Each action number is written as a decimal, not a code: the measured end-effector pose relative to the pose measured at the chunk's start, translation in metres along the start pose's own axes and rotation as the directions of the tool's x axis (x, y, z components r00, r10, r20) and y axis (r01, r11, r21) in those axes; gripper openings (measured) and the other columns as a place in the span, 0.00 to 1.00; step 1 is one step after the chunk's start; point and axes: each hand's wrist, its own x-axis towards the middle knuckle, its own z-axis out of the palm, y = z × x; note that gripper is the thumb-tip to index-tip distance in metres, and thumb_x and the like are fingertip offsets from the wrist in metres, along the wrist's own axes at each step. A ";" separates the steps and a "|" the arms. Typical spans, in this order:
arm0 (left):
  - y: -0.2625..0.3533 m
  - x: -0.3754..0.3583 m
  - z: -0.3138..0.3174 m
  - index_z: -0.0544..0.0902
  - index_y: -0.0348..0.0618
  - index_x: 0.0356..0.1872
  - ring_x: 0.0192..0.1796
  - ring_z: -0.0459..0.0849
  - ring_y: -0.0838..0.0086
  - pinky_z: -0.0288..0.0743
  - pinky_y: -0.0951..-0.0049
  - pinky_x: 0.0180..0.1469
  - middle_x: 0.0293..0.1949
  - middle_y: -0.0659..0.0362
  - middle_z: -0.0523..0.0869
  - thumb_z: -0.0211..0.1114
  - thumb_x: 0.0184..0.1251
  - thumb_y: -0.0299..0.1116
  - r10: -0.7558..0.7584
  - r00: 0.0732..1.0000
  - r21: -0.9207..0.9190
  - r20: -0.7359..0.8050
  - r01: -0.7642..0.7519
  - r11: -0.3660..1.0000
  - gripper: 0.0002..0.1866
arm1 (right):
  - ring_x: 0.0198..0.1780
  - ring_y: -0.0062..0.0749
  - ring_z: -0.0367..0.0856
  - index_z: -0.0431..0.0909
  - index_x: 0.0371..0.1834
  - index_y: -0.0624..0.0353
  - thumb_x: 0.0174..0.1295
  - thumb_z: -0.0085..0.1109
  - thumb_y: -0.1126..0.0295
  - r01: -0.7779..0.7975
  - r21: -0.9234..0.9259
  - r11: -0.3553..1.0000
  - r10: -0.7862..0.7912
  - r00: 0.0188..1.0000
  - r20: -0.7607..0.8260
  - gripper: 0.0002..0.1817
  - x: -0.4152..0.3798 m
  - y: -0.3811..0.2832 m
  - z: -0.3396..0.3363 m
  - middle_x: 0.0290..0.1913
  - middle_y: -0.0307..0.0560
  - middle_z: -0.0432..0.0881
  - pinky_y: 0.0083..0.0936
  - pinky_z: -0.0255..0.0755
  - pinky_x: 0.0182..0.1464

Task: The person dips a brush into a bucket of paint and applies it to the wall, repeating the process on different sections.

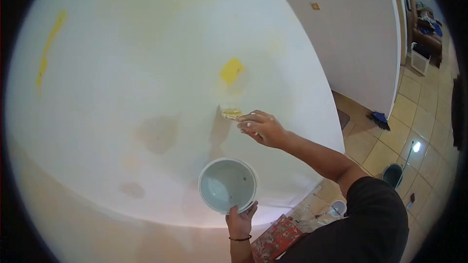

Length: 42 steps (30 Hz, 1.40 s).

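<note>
My right hand [262, 127] is closed around a paintbrush [232, 113], its bristles against the white wall [122, 68]. White paint spots mark the fingers. Just above the brush is a yellow patch [232, 70] on the wall. Lower down, my left hand [240, 220] grips the edge of a round white bucket [227, 185], thumb over the rim, opening facing me. Pale liquid or coating shows inside it. Darker damp-looking patches [158, 135] lie on the wall left of the brush, and a yellow streak [50, 48] runs near the far left.
Below me stands a paint-spattered red surface [278, 238], with a small white container [337, 208] beyond it. On the tiled floor at right are a dark bucket [392, 175], a brush with a dark handle [411, 200] and a blue broom head [379, 120]. A white bin [420, 61] stands farther back.
</note>
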 end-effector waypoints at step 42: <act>-0.002 -0.031 0.012 0.59 0.33 0.70 0.62 0.81 0.49 0.85 0.50 0.60 0.64 0.44 0.73 0.43 0.74 0.26 -0.090 0.986 -0.095 0.142 0.104 0.990 0.24 | 0.46 0.51 0.84 0.84 0.48 0.57 0.65 0.62 0.67 -0.107 0.106 0.989 -0.024 0.586 0.810 0.11 -0.037 -0.126 0.048 0.43 0.53 0.85 0.43 0.79 0.46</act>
